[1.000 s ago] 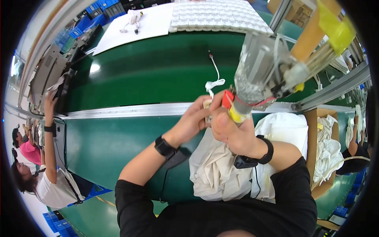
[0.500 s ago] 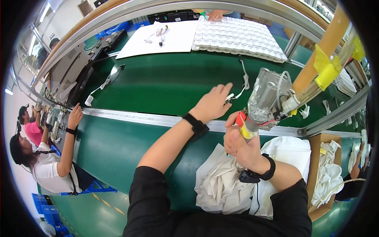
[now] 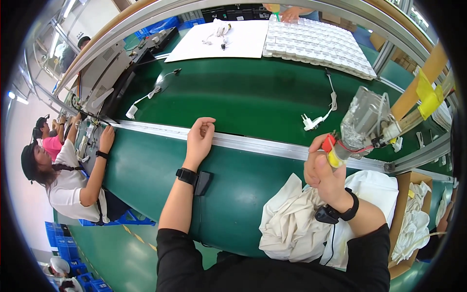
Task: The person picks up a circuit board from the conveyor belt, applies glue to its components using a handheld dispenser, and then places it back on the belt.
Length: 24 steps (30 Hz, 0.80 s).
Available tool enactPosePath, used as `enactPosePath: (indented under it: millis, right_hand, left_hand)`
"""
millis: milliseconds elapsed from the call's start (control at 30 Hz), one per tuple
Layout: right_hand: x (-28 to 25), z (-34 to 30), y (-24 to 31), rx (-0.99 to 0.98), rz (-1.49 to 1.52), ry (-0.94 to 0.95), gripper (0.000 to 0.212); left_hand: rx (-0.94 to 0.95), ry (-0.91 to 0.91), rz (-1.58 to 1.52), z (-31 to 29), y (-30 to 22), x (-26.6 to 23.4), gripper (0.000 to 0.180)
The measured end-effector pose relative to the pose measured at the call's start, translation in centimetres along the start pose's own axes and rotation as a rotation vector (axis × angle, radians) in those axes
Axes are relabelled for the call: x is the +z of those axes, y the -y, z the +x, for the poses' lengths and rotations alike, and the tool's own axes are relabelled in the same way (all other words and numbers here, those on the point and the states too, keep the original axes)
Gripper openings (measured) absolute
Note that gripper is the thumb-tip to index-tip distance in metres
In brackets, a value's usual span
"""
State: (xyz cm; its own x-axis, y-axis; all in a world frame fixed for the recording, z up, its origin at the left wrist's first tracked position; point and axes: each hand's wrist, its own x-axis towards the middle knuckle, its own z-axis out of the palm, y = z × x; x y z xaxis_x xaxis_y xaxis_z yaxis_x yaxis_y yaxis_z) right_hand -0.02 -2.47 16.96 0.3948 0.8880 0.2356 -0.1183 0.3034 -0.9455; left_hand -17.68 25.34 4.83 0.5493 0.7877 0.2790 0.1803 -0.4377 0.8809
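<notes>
My right hand [image 3: 327, 173] is closed round the narrow lower end of a hanging tool wrapped in clear film [image 3: 362, 121], which has red and yellow parts by my fingers. Its exact kind does not show. On the green belt beyond lies a white plug adapter with a cord [image 3: 315, 121], its pins pointing left, touched by neither hand. My left hand [image 3: 200, 141] hovers over the metal rail [image 3: 233, 142], fingers curled in loosely, with nothing visible in them. Farther left on the belt rests another white adapter with a cord [image 3: 132, 111].
Crumpled cream cloth [image 3: 292, 221] lies before me, beside a cardboard box [image 3: 404, 194] of white cloth. A white board [image 3: 214, 48] with cords and rows of white parts [image 3: 318, 46] are at the far side. A co-worker [image 3: 68, 187] sits at left; another person's hands [image 3: 292, 13] work opposite.
My left hand has left the cord and adapter by the tool and drawn back left, its fingers curling in. My right hand keeps hold of the tool. The whole view has shifted.
</notes>
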Motion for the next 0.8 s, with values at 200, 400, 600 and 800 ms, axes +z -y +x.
enactPosePath:
  millis: [200, 400, 600, 800]
  right_hand:
    - [0.2, 0.1, -0.2, -0.021, 0.013, -0.018, 0.032]
    - [0.5, 0.1, 0.0, -0.01, 0.02, -0.018, 0.028]
    - [0.4, -0.2, 0.4, 0.013, 0.036, -0.002, 0.024]
    - [0.1, -0.3, 0.7, 0.027, 0.084, 0.029, 0.018]
  left_hand:
    - [-0.04, -0.056, -0.263, -0.5, -0.8, 0.0, 0.013]
    - [-0.031, -0.042, -0.244, -0.2, -0.8, -0.3, 0.013]
    - [-0.038, -0.062, -0.288, -0.3, -0.8, -0.1, 0.012]
    - [-0.05, -0.099, -0.324, -0.5, -1.4, 0.3, 0.011]
